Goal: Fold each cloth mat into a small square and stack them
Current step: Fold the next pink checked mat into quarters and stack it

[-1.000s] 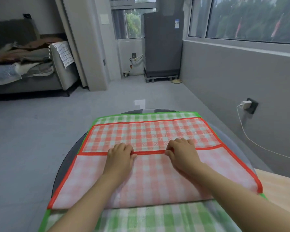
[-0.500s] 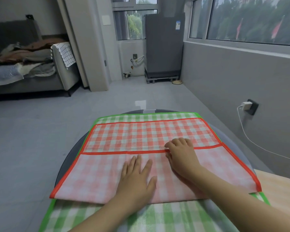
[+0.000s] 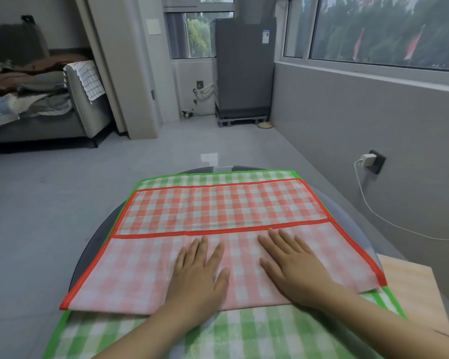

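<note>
A red-checked cloth mat (image 3: 218, 206) with a red border lies on a green-checked mat (image 3: 257, 335), both spread over a round dark table (image 3: 94, 244). The red mat's near part is folded over itself, pale underside up, its red edge running across the middle. My left hand (image 3: 200, 273) lies flat on that folded flap, fingers spread and straight. My right hand (image 3: 293, 265) also rests flat on the flap, just to the right, fingertips close to the red edge. Neither hand holds anything.
A light wooden surface (image 3: 412, 288) adjoins the table at the right. A white charger cable (image 3: 373, 211) hangs from a wall socket on the right. Farther off stand a grey sofa (image 3: 44, 120) with piled clothes and a grey appliance (image 3: 244, 71).
Both hands let go of the red edge they were pinching and now lie flat on the folded flap; the left hand flattened first, then the right.
</note>
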